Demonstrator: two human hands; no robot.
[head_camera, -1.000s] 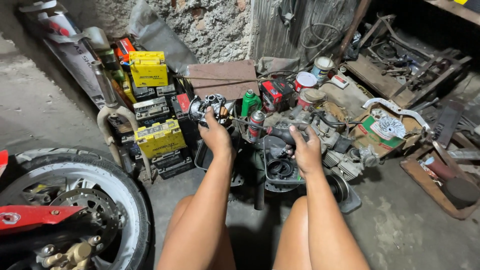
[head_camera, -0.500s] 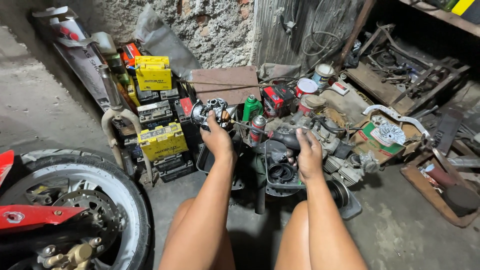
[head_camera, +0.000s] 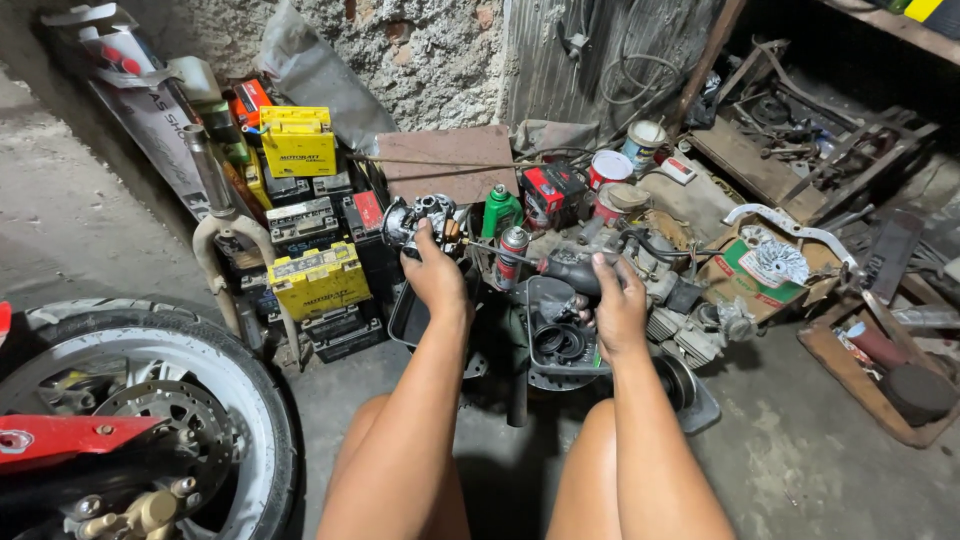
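Observation:
My left hand (head_camera: 436, 276) grips a small metal carburetor (head_camera: 418, 217), held up in front of the stacked batteries. My right hand (head_camera: 617, 303) rests with curled fingers on a dark rubber intake part (head_camera: 566, 269) of a greasy engine (head_camera: 640, 300) on the floor. A red and silver spray can (head_camera: 512, 252) and a green bottle (head_camera: 499, 210) stand between the two hands. Below the hands sits a black tray (head_camera: 556, 330) with rubber rings in it. My bare knees show at the bottom edge.
A motorcycle wheel (head_camera: 150, 420) with a brake disc and a red fender fills the lower left. Yellow and black batteries (head_camera: 316, 280) are stacked at left beside a fork leg (head_camera: 213, 215). Cans, a cardboard box (head_camera: 770, 270), metal scrap and a wooden tray (head_camera: 880, 370) lie at right.
The view has shifted a little. My left hand has lifted the carburetor slightly higher and to the left; my right hand stays on the engine's rubber part.

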